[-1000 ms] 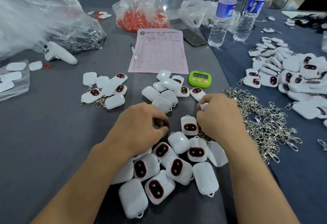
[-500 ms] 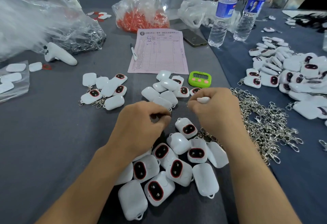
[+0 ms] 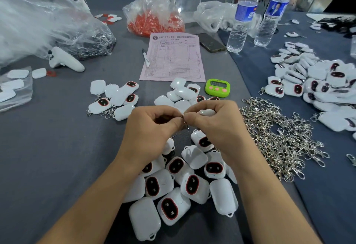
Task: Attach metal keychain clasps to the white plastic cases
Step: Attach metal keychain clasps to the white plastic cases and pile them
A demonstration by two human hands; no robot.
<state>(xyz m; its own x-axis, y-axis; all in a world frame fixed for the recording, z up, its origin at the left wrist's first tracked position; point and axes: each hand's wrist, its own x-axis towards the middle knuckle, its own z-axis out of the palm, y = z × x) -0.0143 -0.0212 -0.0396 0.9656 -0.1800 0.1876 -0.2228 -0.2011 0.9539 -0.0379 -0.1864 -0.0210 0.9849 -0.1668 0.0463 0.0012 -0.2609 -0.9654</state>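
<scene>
Chinese header on pink form [image 3: 173, 59], illegible, bottle labels [image 3: 245, 13] blurred

The case [image 3: 207, 112] in my right grip [image 3: 217, 128] is smooth, glossy white plastic, the clasp [image 3: 185, 123] in my left grip [image 3: 152, 128] bright polished metal like the heap of clasps [image 3: 279, 138], all over a matt grey cloth tabletop [image 3: 48, 157] with a pink paper form [image 3: 173, 59].

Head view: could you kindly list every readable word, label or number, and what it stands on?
Nothing can be quoted with confidence.
Pink form: Chinese heading and table, too blurred.
Left bottle label: white characters, blurred.
Right bottle label: text too small.
Green timer: digits too faint.
</scene>
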